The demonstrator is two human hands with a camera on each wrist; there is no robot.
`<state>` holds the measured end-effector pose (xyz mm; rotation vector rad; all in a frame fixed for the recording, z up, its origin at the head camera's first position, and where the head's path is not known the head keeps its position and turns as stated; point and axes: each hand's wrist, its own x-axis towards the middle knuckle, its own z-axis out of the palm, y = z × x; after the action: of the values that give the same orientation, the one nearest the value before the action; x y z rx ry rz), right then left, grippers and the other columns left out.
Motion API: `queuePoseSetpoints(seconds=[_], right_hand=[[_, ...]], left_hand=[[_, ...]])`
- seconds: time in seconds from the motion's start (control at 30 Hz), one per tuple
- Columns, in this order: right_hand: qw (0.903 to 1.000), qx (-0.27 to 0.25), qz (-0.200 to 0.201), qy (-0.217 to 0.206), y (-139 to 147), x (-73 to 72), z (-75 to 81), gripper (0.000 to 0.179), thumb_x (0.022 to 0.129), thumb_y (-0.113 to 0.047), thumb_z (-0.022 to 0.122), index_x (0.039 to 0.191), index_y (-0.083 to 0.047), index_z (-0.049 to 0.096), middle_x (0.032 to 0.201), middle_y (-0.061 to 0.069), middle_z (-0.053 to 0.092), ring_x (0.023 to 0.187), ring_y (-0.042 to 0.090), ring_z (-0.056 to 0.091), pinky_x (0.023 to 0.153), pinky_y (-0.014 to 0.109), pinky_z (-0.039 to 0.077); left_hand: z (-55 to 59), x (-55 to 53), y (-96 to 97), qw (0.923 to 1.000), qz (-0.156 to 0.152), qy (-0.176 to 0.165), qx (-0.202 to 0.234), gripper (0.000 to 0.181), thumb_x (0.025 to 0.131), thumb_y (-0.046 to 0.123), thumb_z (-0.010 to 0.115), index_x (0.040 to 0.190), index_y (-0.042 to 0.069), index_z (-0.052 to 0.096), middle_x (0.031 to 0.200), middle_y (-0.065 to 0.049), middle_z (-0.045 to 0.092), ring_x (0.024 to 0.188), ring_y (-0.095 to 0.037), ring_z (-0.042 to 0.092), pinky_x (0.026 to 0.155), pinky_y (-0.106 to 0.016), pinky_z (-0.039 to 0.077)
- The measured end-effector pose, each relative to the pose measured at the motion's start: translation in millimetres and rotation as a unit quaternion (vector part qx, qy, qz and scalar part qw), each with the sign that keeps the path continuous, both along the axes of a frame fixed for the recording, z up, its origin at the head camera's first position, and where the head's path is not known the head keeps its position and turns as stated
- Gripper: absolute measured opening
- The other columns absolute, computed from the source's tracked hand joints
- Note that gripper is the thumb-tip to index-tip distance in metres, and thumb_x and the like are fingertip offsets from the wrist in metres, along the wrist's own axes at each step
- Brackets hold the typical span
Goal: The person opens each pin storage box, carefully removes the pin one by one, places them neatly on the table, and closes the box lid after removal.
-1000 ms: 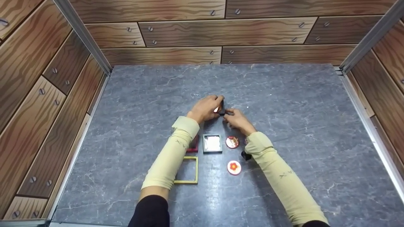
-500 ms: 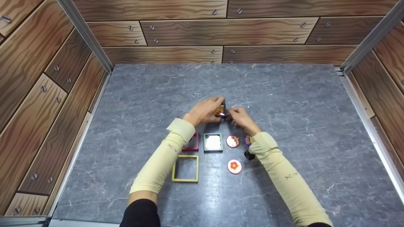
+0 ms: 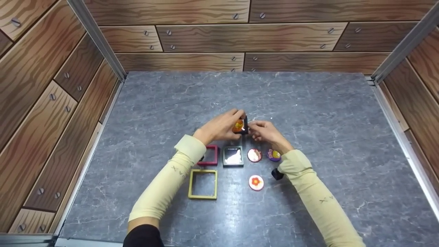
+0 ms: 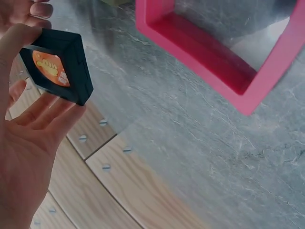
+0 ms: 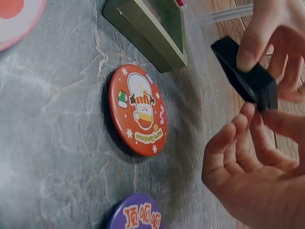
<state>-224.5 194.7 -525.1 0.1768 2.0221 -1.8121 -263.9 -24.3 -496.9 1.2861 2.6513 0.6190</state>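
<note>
My left hand [image 3: 221,125] grips a small black square display frame [image 4: 78,71], its thumb on the upper edge and its fingers under the lower one. Inside the frame a round orange badge [image 4: 47,67] with a yellow hand picture faces my left palm. The frame is tilted up above the table. At its right side is my right hand [image 3: 267,132], thumb and index fingertip pinching a lower corner, as the right wrist view shows. Its other fingers are bent loosely below. The frame's far face is hidden in the left wrist view.
Nearer me lie a pink frame [image 3: 215,156], a green frame [image 3: 224,161] and a larger yellow frame [image 3: 190,185]. To their right are a red Christmas badge [image 5: 138,109], a purple badge [image 5: 136,214] and a white badge with a red flower [image 3: 256,183].
The black frame has turned so its orange badge shows more, and it has come slightly towards me. My forearms have spread apart, uncovering the pink and yellow frames and the purple badge.
</note>
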Motion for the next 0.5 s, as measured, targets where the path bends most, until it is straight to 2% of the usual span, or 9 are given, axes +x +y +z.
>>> queuePoseSetpoints(seconds=[0.13, 0.27, 0.4, 0.5], right_hand=[[0.9983, -0.050, 0.021, -0.019, 5, 4.4, 3.3, 0.017, 0.108, -0.020, 0.059, 0.113, -0.009, 0.071, 0.083, -0.007, 0.067, 0.064, 0.002, 0.058, 0.061, 0.013, 0.053], [0.9951, -0.088, 0.029, -0.034, 8, 7.9, 8.5, 0.014, 0.107, -0.020, 0.061, 0.104, -0.015, 0.074, 0.084, -0.006, 0.069, 0.065, 0.002, 0.058, 0.061, 0.014, 0.052], [0.9914, -0.113, 0.041, -0.052, 12, 10.4, 9.2, 0.013, 0.107, -0.021, 0.063, 0.102, -0.017, 0.075, 0.085, -0.007, 0.069, 0.068, 0.003, 0.059, 0.065, 0.015, 0.054], [0.9900, -0.119, 0.049, -0.058, 14, 12.3, 7.6, 0.011, 0.107, -0.021, 0.062, 0.109, -0.016, 0.071, 0.091, -0.007, 0.071, 0.073, 0.005, 0.062, 0.071, 0.018, 0.057]], left_hand=[[4.0, 6.4, -4.4, 0.9997, 0.000, -0.019, 0.015, 0.059, 0.086, 0.021, 0.084, 0.132, 0.012, 0.047, 0.126, -0.011, 0.061, 0.098, -0.022, 0.065, 0.085, -0.033, 0.063], [10.3, 11.4, -7.2, 0.9991, -0.005, -0.025, 0.035, 0.057, 0.085, 0.022, 0.083, 0.129, 0.012, 0.048, 0.128, -0.010, 0.062, 0.100, -0.023, 0.066, 0.088, -0.032, 0.063], [15.1, 17.0, -9.3, 0.9977, -0.024, -0.030, 0.056, 0.057, 0.085, 0.019, 0.085, 0.126, 0.008, 0.048, 0.122, -0.012, 0.062, 0.102, -0.026, 0.067, 0.090, -0.032, 0.063], [17.6, 22.1, -10.5, 0.9962, -0.033, -0.038, 0.072, 0.057, 0.084, 0.018, 0.087, 0.124, 0.006, 0.048, 0.119, -0.013, 0.062, 0.103, -0.025, 0.066, 0.092, -0.032, 0.063]])
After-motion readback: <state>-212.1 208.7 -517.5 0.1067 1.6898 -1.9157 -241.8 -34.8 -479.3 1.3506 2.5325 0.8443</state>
